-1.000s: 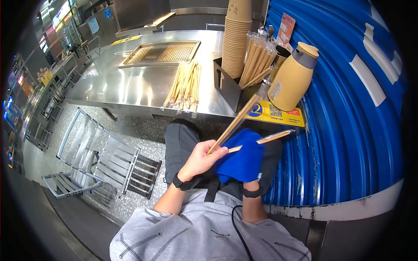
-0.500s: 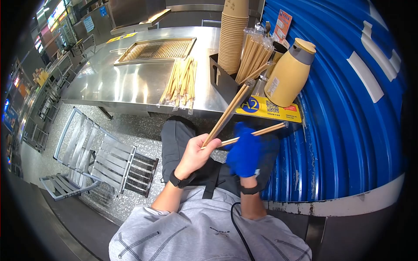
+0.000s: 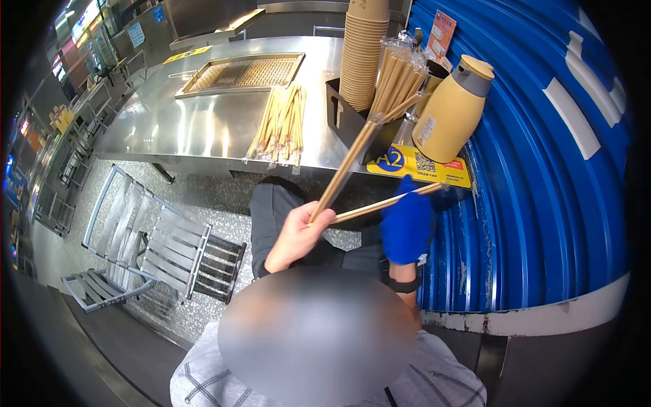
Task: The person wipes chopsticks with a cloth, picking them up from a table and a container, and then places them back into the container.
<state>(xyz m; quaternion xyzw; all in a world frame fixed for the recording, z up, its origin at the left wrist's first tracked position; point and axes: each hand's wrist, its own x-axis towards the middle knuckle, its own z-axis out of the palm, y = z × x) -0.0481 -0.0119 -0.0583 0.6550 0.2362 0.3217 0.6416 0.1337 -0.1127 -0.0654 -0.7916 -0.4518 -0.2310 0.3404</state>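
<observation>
My left hand [image 3: 296, 234] is closed around the lower ends of a bundle of wooden chopsticks [image 3: 346, 165] in clear wrappers, tilted up toward the table edge. A second, thinner set of chopsticks [image 3: 363, 209] runs rightward from the same hand. My right hand [image 3: 408, 227], in a blue glove, is closed around that set near its far end; its fingers are partly hidden and slightly blurred. On the steel table, a loose pile of wrapped chopsticks [image 3: 279, 127] lies near the front edge. More wrapped chopsticks [image 3: 399, 80] stand upright in a black caddy [image 3: 335, 108].
A tall stack of paper cups [image 3: 359, 64] stands in the caddy. Right of it are a yellow jug [image 3: 447, 115] and a yellow A2 sign [image 3: 441, 169]. A blue corrugated wall [image 3: 515, 203] rises at right. A grill grate [image 3: 244, 73] is set in the table; a slatted chair [image 3: 173, 247] stands left.
My right hand has shifted right and slightly up along the thinner set of chopsticks. My left hand has moved a little left, still holding the bundle.
</observation>
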